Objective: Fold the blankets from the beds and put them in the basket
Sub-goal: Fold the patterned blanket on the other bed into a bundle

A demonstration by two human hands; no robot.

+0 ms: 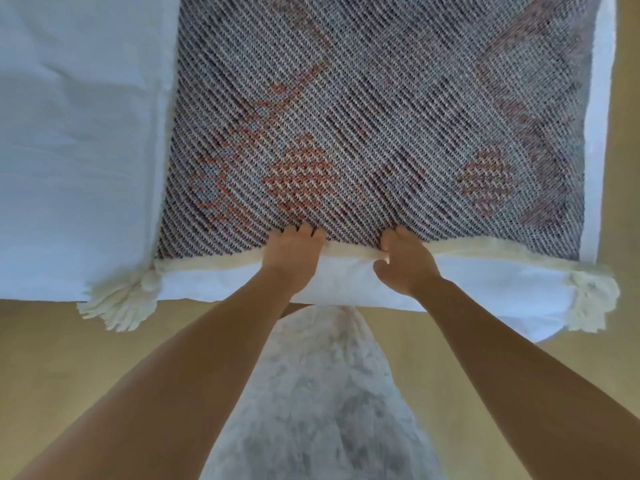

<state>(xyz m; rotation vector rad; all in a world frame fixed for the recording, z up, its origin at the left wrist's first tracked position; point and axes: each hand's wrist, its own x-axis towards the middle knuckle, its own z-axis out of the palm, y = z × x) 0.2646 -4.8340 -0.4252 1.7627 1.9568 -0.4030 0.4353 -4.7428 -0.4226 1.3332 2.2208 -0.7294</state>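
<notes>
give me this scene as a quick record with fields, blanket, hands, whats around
blanket: woven, dark and pale with orange motifs, spread flat
hem: cream, along the near edge
tassels: cream, one at each near corner
left hand: fingers lie over the hem, thumb hidden
right hand: pinches the hem
sheet: white, under the blanket
rug: pale, fluffy, below the arms
floor: wood
basket: not in view

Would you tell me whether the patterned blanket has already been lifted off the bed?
No, the blanket lies spread flat on the bed, with the left hand and right hand gripping its near cream edge.
</notes>
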